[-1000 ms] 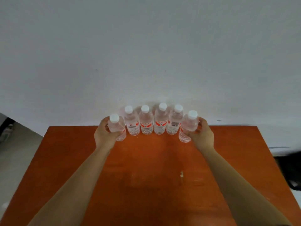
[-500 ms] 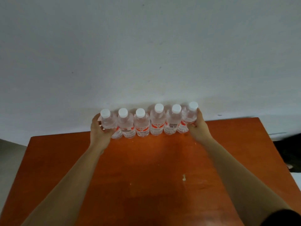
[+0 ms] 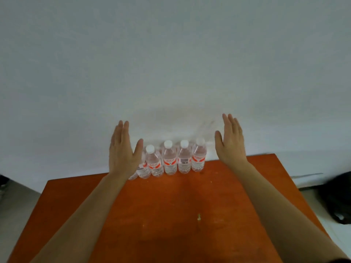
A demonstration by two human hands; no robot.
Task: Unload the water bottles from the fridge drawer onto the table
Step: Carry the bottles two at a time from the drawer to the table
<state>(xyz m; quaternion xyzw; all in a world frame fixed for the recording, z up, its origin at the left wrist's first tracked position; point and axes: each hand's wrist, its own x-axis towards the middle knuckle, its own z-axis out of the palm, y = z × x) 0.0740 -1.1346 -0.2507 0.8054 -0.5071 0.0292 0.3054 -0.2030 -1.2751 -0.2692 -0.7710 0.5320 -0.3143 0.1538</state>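
Pale, bare wall (image 3: pixel 171 63) is filling most of what I am seeing, and below it the orange-brown table (image 3: pixel 171 215) is running from me to its far edge. The water bottles (image 3: pixel 170 160) are standing upright in one tight row along that far edge, close against the wall, white caps up and red labels facing me. I am counting four in full view, and the lower parts of what look like two more are showing behind my left hand (image 3: pixel 123 150), so six by my reckoning. I am holding that hand flat, fingers straight and together, in front of the row's left end; I cannot tell whether it is touching a bottle. My right hand (image 3: pixel 230 147) is equally flat and is holding nothing, clear of the rightmost bottle. The fridge drawer is not showing, so I am only judging that the unloading is finished or nearly so; any bottles left in it are out of sight. One small pale speck (image 3: pixel 199 216) is lying on the near tabletop.
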